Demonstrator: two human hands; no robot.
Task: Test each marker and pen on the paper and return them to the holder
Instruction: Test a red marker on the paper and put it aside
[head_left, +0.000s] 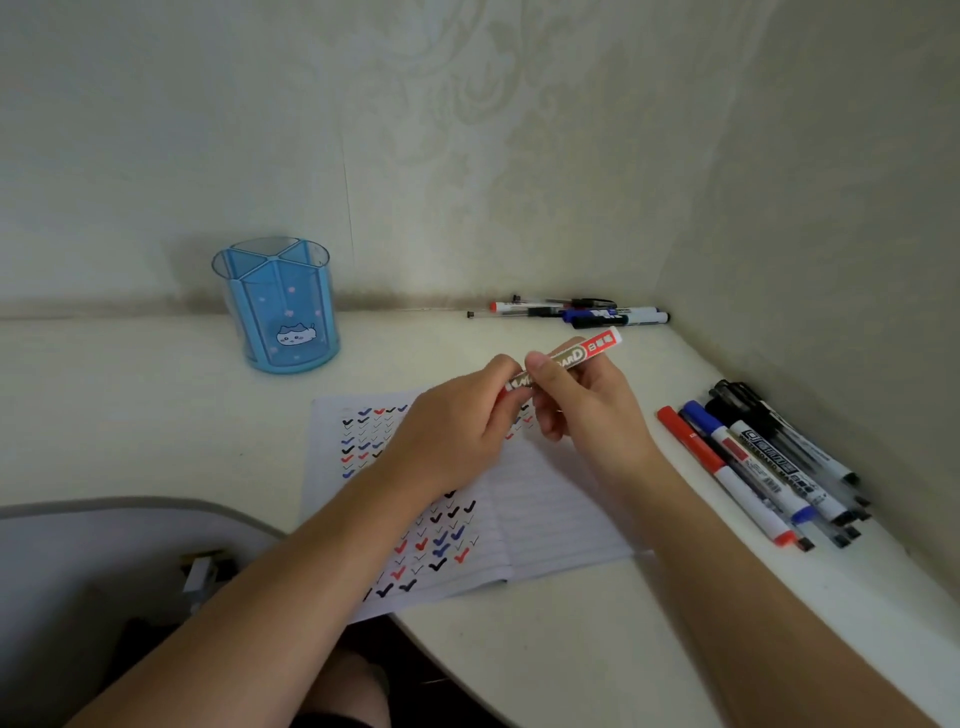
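- Red whiteboard marker (576, 356): held in the air above the lined paper (561, 514), tilted, with its far end pointing up and to the right.
- Left hand (457, 431): fingers curled round the marker's lower end.
- Right hand (582, 410): thumb and fingers pinch the barrel at its middle.
- Paper: lies flat on the white table (156, 389), with rows of black, blue and red ticks.
- Blue holder (278, 306): upright at the back left, well apart from the hands.
- Loose pens: one group (769, 467) at the right of the paper, another (582, 310) along the back wall.
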